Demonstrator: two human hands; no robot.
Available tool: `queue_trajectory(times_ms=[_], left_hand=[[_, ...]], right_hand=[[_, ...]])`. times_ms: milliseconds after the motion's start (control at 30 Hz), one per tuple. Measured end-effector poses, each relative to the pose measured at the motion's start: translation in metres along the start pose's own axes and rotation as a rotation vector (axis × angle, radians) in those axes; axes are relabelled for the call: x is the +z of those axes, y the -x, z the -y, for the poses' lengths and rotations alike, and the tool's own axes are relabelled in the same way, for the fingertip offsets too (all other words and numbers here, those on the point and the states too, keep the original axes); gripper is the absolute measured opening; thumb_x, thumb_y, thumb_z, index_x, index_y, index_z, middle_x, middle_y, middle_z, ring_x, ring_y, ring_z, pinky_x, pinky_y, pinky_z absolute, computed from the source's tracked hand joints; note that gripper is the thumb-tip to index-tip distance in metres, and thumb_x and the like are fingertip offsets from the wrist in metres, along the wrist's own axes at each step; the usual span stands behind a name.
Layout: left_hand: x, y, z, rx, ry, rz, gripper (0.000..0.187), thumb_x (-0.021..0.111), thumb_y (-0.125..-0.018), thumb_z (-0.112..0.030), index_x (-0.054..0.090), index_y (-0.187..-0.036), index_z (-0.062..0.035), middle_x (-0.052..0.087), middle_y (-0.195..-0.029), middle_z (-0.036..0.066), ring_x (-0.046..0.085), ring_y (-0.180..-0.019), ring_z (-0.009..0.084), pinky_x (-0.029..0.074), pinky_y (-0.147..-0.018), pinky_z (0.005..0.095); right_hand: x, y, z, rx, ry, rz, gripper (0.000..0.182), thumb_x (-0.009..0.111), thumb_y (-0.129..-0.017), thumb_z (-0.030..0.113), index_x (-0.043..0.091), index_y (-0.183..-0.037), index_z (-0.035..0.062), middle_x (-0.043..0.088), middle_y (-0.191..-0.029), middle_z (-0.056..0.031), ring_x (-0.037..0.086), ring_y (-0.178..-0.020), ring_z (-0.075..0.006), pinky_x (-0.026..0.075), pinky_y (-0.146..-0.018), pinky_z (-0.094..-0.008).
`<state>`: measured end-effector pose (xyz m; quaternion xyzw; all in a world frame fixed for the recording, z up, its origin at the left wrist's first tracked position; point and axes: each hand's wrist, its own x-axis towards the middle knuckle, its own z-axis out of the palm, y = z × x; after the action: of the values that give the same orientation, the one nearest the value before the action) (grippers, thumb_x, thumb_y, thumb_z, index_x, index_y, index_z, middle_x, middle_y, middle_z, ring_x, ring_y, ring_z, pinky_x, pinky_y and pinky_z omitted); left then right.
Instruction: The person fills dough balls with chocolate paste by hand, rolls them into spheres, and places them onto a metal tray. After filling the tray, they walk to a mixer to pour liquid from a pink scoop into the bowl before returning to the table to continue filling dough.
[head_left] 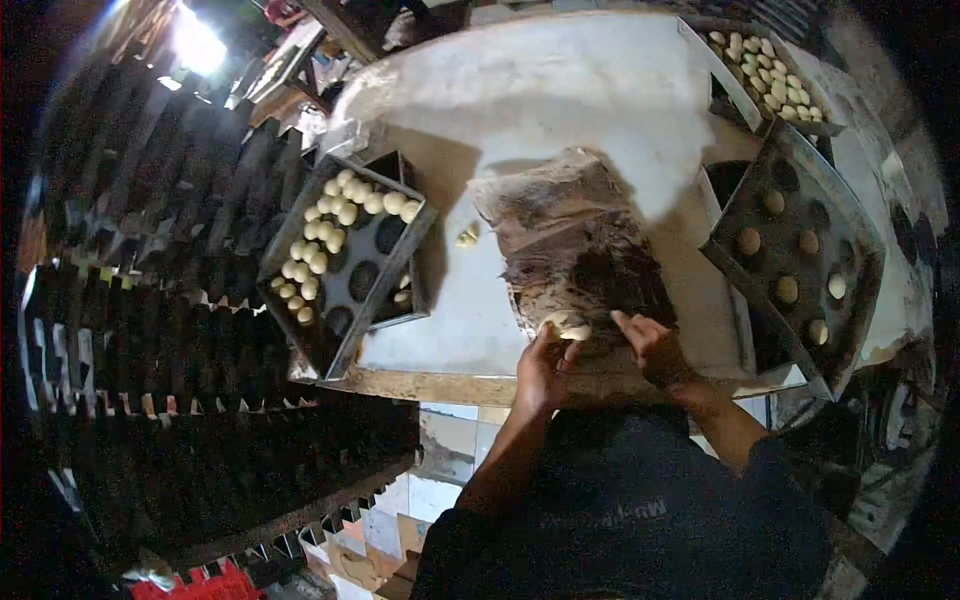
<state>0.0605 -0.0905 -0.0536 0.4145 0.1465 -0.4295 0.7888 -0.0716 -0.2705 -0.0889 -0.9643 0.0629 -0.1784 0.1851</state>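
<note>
My left hand (541,374) is closed around a pale piece of dough (568,324), held over the near end of a dark brown paste (590,250). This paste lies spread on a wrinkled sheet (545,190) in the middle of the table. Over the paste's near right edge is my right hand (655,350), its fingers mostly curled and one pointing left toward the dough. Whatever it may hold is too small to make out. A few small dough scraps (467,237) lie left of the sheet.
On the left, a tilted metal tray (375,290) carries many dough balls (325,235). Another tray (850,320) on the right has several spaced balls (788,290). A third tray (700,50) of balls sits far right. The table's front edge (450,387) is close to my body.
</note>
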Motion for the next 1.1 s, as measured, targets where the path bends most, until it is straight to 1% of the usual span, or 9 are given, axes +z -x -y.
queue_trajectory(times_ms=[100, 200, 333, 500, 567, 700, 800, 933, 1100], left_hand=[[-0.012, 0.015, -0.022, 0.161, 0.115, 0.066, 0.037, 0.053, -0.096, -0.027, 0.051, -0.122, 0.0002, 0.060, -0.109, 0.011, 0.061, -0.096, 0.0224, 0.054, -0.079, 0.0329], [0.002, 0.050, -0.046, 0.272, 0.108, 0.091, 0.043, 0.053, -0.096, -0.029, 0.047, -0.128, -0.0014, 0.056, -0.118, 0.011, 0.056, -0.103, 0.0187, 0.051, -0.083, 0.0297], [0.011, 0.102, -0.042, 0.361, 0.108, 0.206, 0.051, 0.051, -0.098, -0.028, 0.036, -0.142, -0.0064, 0.053, -0.125, 0.009, 0.055, -0.108, 0.0193, 0.049, -0.087, 0.0286], [-0.027, 0.155, -0.037, 0.436, 0.269, 0.255, 0.053, 0.046, -0.099, -0.032, 0.033, -0.143, -0.0064, 0.051, -0.128, 0.012, 0.050, -0.118, 0.0228, 0.044, -0.098, 0.0344], [-0.042, 0.176, -0.027, 0.537, 0.116, 0.160, 0.054, 0.044, -0.100, -0.031, 0.031, -0.143, -0.0032, 0.048, -0.132, 0.011, 0.048, -0.121, 0.0230, 0.036, -0.104, 0.0369], [-0.072, 0.219, -0.012, 1.152, -1.158, -0.077, 0.072, 0.045, -0.094, -0.022, 0.005, -0.144, 0.0113, 0.011, -0.147, 0.036, 0.017, -0.136, 0.0497, 0.012, -0.112, 0.0507], [-0.071, 0.262, -0.012, 1.238, -1.307, -0.108, 0.072, 0.048, -0.089, -0.011, 0.006, -0.144, 0.0109, 0.011, -0.147, 0.036, 0.017, -0.136, 0.0503, 0.014, -0.112, 0.0511], [-0.071, 0.297, -0.019, 0.909, -0.099, 0.245, 0.074, 0.056, -0.092, -0.014, 0.009, -0.147, 0.0052, 0.036, -0.141, 0.023, 0.039, -0.128, 0.0343, 0.031, -0.106, 0.0435], [-0.084, 0.294, -0.021, 1.166, -0.456, 0.254, 0.057, 0.068, -0.082, -0.050, 0.064, -0.107, 0.0004, 0.049, -0.129, 0.018, 0.046, -0.120, 0.0269, 0.037, -0.100, 0.0423]], right_hand=[[-0.004, 0.011, -0.015, 0.329, 0.199, 0.400, 0.032, 0.059, -0.087, 0.010, 0.062, -0.118, 0.0023, 0.061, -0.096, -0.0171, 0.062, -0.087, -0.0322, 0.052, -0.069, -0.0388], [-0.021, -0.007, 0.024, 0.021, 0.085, -0.124, 0.032, 0.059, -0.089, 0.009, 0.060, -0.120, 0.0009, 0.051, -0.115, -0.0175, 0.061, -0.093, -0.0343, 0.052, -0.082, -0.0385], [-0.036, -0.046, 0.129, 0.179, -1.231, -0.179, 0.027, 0.063, -0.087, 0.009, 0.063, -0.110, -0.0059, 0.050, -0.124, -0.0165, 0.062, -0.094, -0.0214, 0.055, -0.071, -0.0317], [-0.031, -0.034, 0.197, 0.562, -1.737, -0.233, 0.018, 0.065, -0.088, 0.008, 0.065, -0.096, -0.0084, 0.066, -0.086, -0.0136, 0.065, -0.072, -0.0182, 0.057, -0.074, -0.0310], [-0.031, -0.023, 0.226, 0.521, -1.620, -0.161, 0.018, 0.065, -0.088, 0.008, 0.065, -0.097, -0.0075, 0.064, -0.092, -0.0122, 0.065, -0.076, -0.0174, 0.057, -0.074, -0.0309], [-0.067, -0.002, 0.297, 0.006, -0.859, -0.254, 0.031, 0.077, -0.074, 0.009, 0.066, -0.098, -0.0062, 0.060, -0.103, -0.0119, 0.064, -0.091, -0.0190, 0.055, -0.074, -0.0282], [-0.088, 0.013, 0.326, -0.172, -0.547, -0.355, 0.023, 0.076, -0.072, 0.001, 0.067, -0.092, -0.0057, 0.061, -0.099, -0.0138, 0.064, -0.088, -0.0234, 0.055, -0.071, -0.0292], [-0.104, 0.024, 0.337, -0.406, -0.524, -0.447, 0.016, 0.072, -0.074, -0.004, 0.067, -0.090, -0.0042, 0.062, -0.096, -0.0125, 0.064, -0.082, -0.0224, 0.053, -0.066, -0.0300], [-0.143, 0.031, 0.330, -0.171, -0.806, -0.085, 0.021, 0.076, -0.076, 0.005, 0.067, -0.093, -0.0031, 0.063, -0.089, -0.0085, 0.063, -0.074, -0.0147, 0.049, -0.061, -0.0238]])
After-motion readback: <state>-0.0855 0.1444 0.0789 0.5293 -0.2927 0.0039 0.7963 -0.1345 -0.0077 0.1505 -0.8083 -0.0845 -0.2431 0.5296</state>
